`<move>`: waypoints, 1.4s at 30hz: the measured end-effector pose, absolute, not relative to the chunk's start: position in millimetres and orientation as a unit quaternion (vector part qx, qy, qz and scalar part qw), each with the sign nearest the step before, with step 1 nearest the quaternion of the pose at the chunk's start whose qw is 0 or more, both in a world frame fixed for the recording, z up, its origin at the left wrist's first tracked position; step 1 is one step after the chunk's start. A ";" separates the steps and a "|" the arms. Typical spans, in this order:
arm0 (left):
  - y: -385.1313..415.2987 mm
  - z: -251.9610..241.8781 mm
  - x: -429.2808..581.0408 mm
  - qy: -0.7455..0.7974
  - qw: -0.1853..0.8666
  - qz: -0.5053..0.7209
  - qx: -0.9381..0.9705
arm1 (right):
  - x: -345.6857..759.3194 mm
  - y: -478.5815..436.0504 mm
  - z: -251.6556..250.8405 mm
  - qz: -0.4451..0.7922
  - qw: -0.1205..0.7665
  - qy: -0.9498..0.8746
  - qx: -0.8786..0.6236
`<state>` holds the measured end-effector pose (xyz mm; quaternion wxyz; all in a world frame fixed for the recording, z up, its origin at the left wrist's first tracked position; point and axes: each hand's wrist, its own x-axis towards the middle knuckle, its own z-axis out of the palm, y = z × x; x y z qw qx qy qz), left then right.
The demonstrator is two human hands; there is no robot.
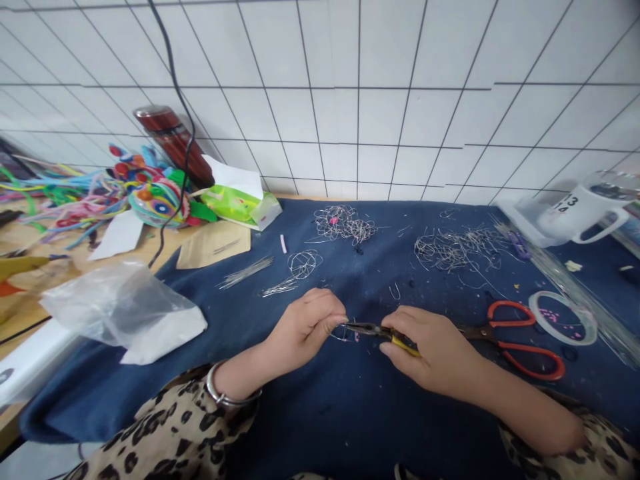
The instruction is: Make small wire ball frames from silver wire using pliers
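Note:
My right hand [425, 340] is wrapped round needle-nose pliers [370, 329] with yellow grips, their jaws pointing left. My left hand [310, 323] pinches a thin wire [340, 335] right at the tips of the jaws. The wire curves in a loose loop below the pliers, with small pink bits [357, 337] by it. Just where the jaws bite is too small to make out. Beyond my hands lie a bent wire piece [395, 291], a coiled wire ring [303, 265] and a bundle of cut wires [280, 287].
Red-handled scissors [530, 360] lie right of my right hand, beside a round clear lid [563, 319]. Tangled wire [455, 250] spreads on the blue cloth [310, 427]. A white mug [590, 210] stands far right. At left are a plastic bag [120, 300] and a red thermos [173, 140].

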<state>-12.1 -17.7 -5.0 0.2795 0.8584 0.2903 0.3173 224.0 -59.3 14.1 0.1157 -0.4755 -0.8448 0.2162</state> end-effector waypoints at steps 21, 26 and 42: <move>-16.4 -8.3 -12.8 0.253 0.274 0.340 0.863 | 220.8 -64.8 12.4 0.192 0.117 -0.840 -0.494; -16.1 -7.7 -11.7 0.256 0.267 0.338 0.866 | 220.9 -65.1 13.1 0.187 0.114 -0.840 -0.496; -17.7 -8.8 -12.4 0.240 0.271 0.351 0.864 | 218.2 -66.7 16.8 0.189 0.095 -0.845 -0.491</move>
